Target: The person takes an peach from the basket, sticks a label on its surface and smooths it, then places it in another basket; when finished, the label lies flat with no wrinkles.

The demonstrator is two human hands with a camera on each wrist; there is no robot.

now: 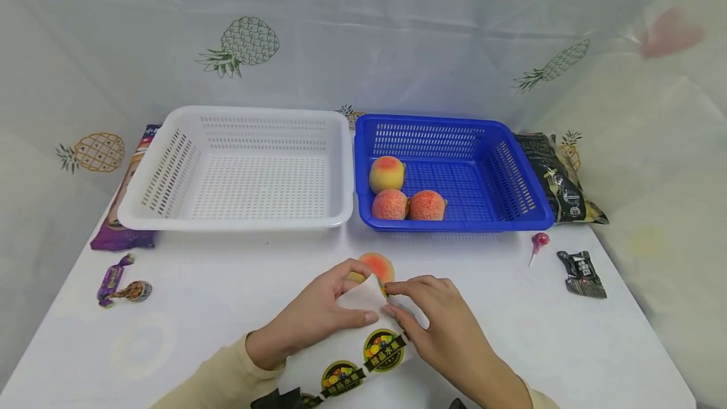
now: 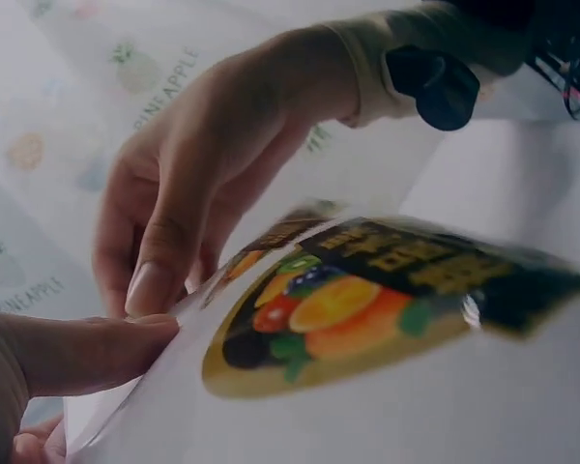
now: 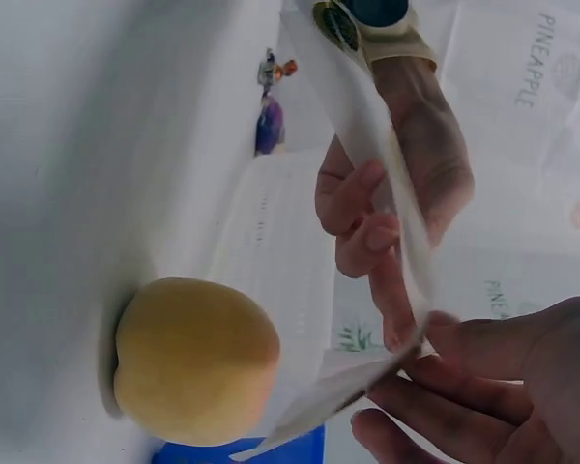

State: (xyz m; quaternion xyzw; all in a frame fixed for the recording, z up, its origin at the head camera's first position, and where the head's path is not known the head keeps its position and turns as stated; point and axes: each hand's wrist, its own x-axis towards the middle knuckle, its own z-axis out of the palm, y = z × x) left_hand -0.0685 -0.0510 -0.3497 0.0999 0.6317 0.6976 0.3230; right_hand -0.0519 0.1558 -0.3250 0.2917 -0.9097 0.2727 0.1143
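Both hands hold up a white sheet of wrapping paper (image 1: 312, 361) printed with round fruit emblems and dark bands. My left hand (image 1: 318, 311) grips it from the left, thumb on the printed face and fingers behind. On the right edge, near the folded top corner, my right hand (image 1: 440, 320) pinches the paper between thumb and fingers. A yellow-orange peach (image 1: 377, 265) sits on the table just beyond the paper, partly covered by it in the head view. Seen from the right wrist, that peach (image 3: 193, 358) rests on the white tabletop, apart from both hands.
A white basket (image 1: 238, 225) stands behind on the left. Beside it, a blue basket (image 1: 454, 226) holds three peaches (image 1: 389, 173). Snack bags (image 1: 553, 175) lie at both outer sides. Wrapped candies (image 1: 112, 279), a lollipop (image 1: 539, 242) and a black packet (image 1: 582, 273) lie nearer.
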